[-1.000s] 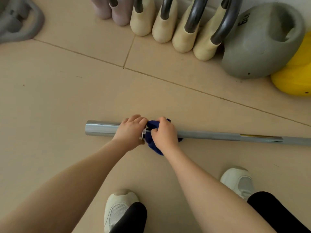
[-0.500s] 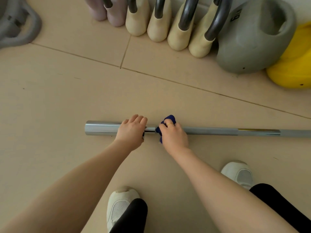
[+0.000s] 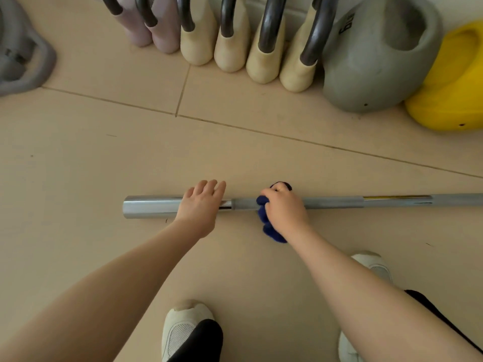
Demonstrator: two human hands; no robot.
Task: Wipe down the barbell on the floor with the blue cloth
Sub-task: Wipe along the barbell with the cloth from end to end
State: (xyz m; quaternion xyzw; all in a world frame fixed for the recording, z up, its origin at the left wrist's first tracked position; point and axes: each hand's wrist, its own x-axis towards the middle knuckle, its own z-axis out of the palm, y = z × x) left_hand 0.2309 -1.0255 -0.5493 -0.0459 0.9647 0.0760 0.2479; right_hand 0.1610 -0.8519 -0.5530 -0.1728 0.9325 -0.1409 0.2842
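One barbell [image 3: 339, 203] lies across the floor [image 3: 78, 165], running left to right just beyond the person's feet. The left hand [image 3: 201, 207] rests flat on its thick sleeve, grip spread, likely to stop it rolling. The right hand [image 3: 285, 211] presses the one blue cloth [image 3: 269, 231] around the shaft, grip curled onto it. Along the far wall stand six small kettlebells [image 3: 261, 48], one grey kettlebell [image 3: 366, 61] and one yellow kettlebell [image 3: 449, 95].

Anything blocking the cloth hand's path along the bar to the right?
Nothing visible. The right hand grips the blue cloth around the barbell, and the shaft lies bare on the floor out to the frame's right edge. The kettlebells stand well behind it. The left hand rests on the sleeve, on the other side.
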